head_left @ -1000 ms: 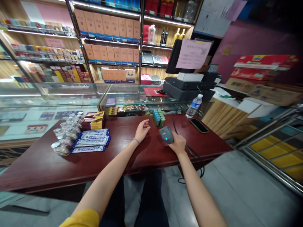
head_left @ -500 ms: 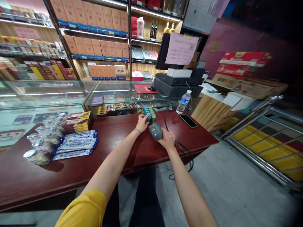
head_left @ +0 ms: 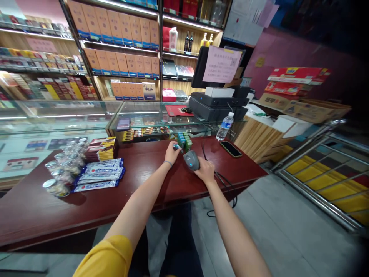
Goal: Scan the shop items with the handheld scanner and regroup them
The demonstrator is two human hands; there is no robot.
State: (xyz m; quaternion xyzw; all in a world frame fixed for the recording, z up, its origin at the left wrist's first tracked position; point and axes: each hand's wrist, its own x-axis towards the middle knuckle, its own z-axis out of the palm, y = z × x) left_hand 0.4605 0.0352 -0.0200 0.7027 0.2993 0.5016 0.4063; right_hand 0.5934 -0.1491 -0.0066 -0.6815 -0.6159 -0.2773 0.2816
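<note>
My left hand (head_left: 172, 152) pinches a small blue pack (head_left: 177, 147) just above the tabletop, its kind too small to make out. Right behind it, rows of small blue and green packs (head_left: 185, 141) stand on the dark red table (head_left: 138, 154). In my right hand (head_left: 205, 169) is a grey barcode scanner (head_left: 191, 160), fingers wrapped round its handle. The scanner's head, with a blue light lit, faces toward the left hand and the packs. A black cable (head_left: 221, 179) runs over the table beside the right hand.
Jars (head_left: 56, 187), blue-and-white packets (head_left: 99, 177) and brown-yellow boxes (head_left: 103, 148) occupy the table's left. A water bottle (head_left: 225, 127) and phone (head_left: 231, 149) lie right. Behind are a glass case (head_left: 144, 109) and a monitor (head_left: 198, 69); a metal rail (head_left: 305, 157) stands right.
My left hand has drawn one small blue pack away from the rows, toward me. The scanner stays in my right hand, close by. The view has shifted slightly.
</note>
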